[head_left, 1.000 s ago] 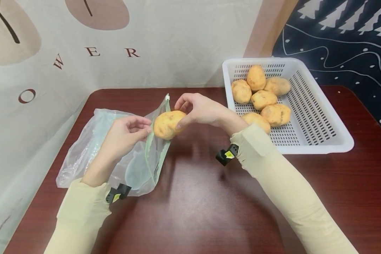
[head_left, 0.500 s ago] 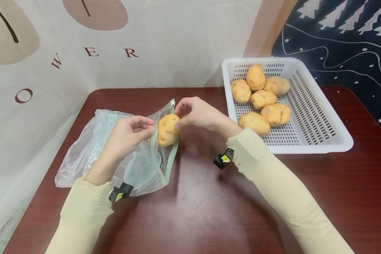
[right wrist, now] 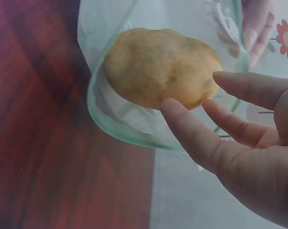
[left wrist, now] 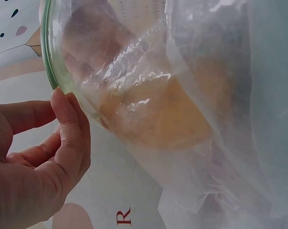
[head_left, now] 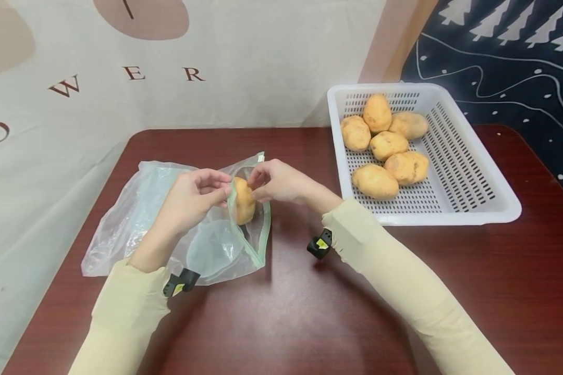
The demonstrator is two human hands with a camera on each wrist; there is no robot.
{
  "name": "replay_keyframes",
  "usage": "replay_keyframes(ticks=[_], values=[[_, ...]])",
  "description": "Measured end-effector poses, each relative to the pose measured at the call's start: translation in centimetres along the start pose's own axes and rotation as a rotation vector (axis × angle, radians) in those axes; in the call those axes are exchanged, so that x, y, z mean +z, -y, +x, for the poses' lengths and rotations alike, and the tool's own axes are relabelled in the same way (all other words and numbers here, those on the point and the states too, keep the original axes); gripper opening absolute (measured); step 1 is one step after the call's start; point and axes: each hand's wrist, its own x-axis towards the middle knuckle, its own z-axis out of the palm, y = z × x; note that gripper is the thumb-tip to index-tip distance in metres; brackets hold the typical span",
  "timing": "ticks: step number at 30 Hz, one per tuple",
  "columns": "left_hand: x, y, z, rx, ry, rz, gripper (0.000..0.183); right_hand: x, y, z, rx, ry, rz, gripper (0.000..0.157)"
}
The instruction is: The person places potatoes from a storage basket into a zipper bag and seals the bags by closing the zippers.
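Observation:
My left hand (head_left: 190,200) pinches the pale green rim (left wrist: 49,57) of a clear zip bag (head_left: 211,247) between thumb and fingertips, and the bag's mouth gapes. Inside the mouth lies a yellow potato (right wrist: 158,67), blurred through the plastic in the left wrist view. My right hand (head_left: 281,182) is at the opening from the right. In the right wrist view its fingers are spread and fairly straight, their tips against the potato's near edge rather than wrapped round it.
A white slotted basket (head_left: 497,208) with several potatoes stands on the right of the dark red table (head_left: 338,323). Flat under my left arm lies more clear plastic (head_left: 117,229). Behind the table hangs a printed cloth (head_left: 262,62).
The potato has turned and moved into the bag's mouth, leftward and slightly down, with my right hand following it. My left hand keeps its pinch on the rim, and the mouth has opened wider.

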Motion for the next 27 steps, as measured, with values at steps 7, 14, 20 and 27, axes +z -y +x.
replay_keyframes(ticks=[7, 14, 20, 27], values=[[0.0, 0.1, 0.0, 0.001, 0.003, -0.002, 0.023, 1.0, -0.8, 0.4, 0.007, 0.026, 0.071, 0.011], [0.0, 0.4, 0.0, -0.016, 0.001, -0.004, 0.023, 0.9, -0.6, 0.1, -0.004, 0.021, 0.087, 0.011], [-0.1, 0.8, -0.1, -0.022, 0.005, -0.020, 0.023, 0.0, 0.0, -0.5, -0.004, -0.009, 0.127, 0.018], [-0.3, 1.0, -0.1, -0.027, 0.003, -0.013, 0.024, -1.5, 2.1, -1.9, -0.040, -0.057, 0.164, 0.017]])
